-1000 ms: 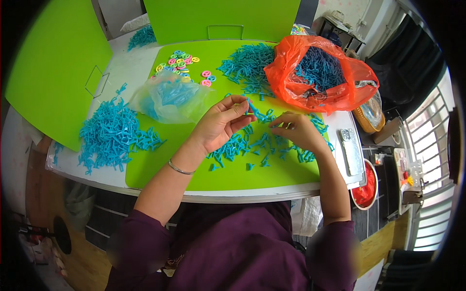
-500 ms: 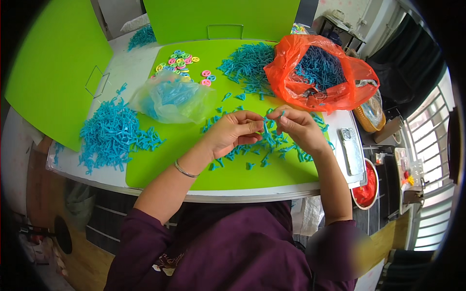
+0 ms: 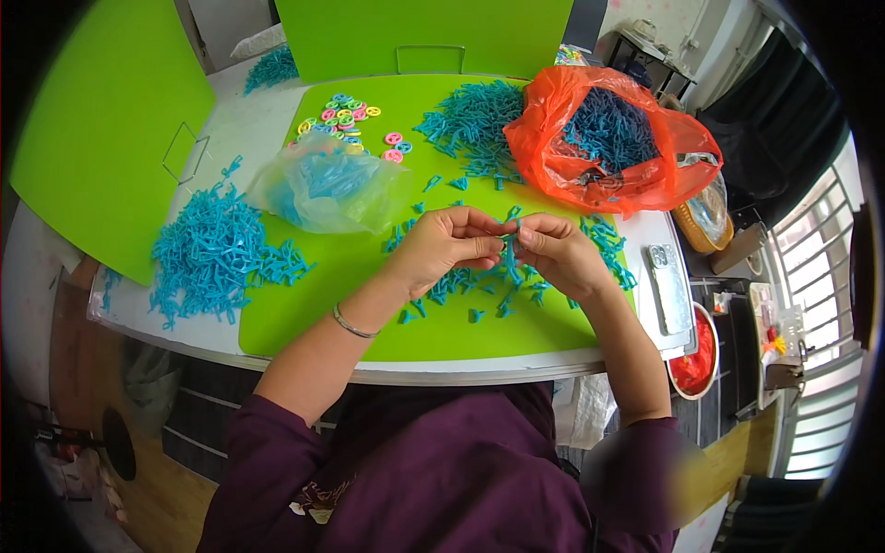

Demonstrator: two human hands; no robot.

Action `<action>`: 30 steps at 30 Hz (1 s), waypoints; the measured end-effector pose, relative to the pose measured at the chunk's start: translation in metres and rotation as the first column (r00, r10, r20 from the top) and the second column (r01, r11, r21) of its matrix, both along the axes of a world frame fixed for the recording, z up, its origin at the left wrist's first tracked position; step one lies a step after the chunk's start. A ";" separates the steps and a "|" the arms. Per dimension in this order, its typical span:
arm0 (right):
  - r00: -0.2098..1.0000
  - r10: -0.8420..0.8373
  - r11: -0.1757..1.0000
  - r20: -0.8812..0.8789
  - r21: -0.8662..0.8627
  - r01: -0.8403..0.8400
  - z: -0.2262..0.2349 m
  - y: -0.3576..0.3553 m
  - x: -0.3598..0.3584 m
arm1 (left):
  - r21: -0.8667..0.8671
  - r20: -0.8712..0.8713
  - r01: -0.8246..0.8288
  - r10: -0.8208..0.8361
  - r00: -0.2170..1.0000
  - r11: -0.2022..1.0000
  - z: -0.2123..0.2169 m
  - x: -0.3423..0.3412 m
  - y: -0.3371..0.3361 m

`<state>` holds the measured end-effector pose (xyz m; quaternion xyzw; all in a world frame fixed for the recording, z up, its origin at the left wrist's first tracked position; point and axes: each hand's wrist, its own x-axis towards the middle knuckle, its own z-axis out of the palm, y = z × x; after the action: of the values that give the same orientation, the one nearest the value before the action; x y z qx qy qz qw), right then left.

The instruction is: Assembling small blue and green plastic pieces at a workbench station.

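Over the green board (image 3: 332,318), my left hand (image 3: 447,247) and my right hand (image 3: 562,253) meet, thumbs and fingertips pinched together. Small blue plastic pieces (image 3: 511,251) show between the fingertips, though where one ends and another begins is partly hidden. Beneath and around both hands lie loose teal pieces (image 3: 608,241), some short and forked. To the left of my left hand is a big heap of light blue plastic pieces (image 3: 207,258). A clear plastic bag (image 3: 323,189) with more blue pieces rests beyond my left wrist.
An open red plastic bag (image 3: 544,129) full of darker blue pieces stands back right, beside a teal heap (image 3: 475,120). Coloured plastic rings (image 3: 346,112) lie at the back. Right of my forearm is a phone (image 3: 670,290). Upright green panels (image 3: 424,32) border the back and left.
My right hand has moved left and a little down, bringing its fingertips against those of my left hand. The piece in its fingers now meets the one in my left hand.
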<state>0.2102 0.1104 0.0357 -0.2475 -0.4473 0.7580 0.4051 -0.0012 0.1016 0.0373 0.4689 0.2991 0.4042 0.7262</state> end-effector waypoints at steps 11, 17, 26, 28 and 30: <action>0.999 -0.025 0.998 0.036 -0.056 0.027 -0.003 0.000 -0.005 | 0.305 -0.147 -0.182 0.235 0.961 0.935 0.001 0.010 -0.010; 0.982 0.095 0.994 0.161 -0.069 -0.085 0.003 -0.001 -0.001 | 0.264 -0.239 -0.082 0.148 0.960 0.961 0.011 -0.001 -0.009; 0.996 0.052 0.990 0.068 -0.135 -0.042 -0.003 0.000 -0.002 | 0.300 -0.214 -0.184 0.255 0.943 0.936 0.004 0.010 -0.016; 0.995 0.045 0.990 0.085 -0.135 -0.033 -0.004 -0.001 -0.002 | 0.340 -0.182 -0.234 0.308 0.934 0.911 0.005 0.010 -0.017; 0.994 0.042 0.991 0.102 -0.129 -0.029 -0.001 -0.001 -0.001 | 0.120 -0.159 -0.162 0.179 0.971 0.980 0.009 0.008 -0.016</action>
<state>0.2087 0.1090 0.0352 -0.3042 -0.4229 0.7781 0.3510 0.0066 0.0852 0.0458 0.5118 0.3768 0.4393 0.6349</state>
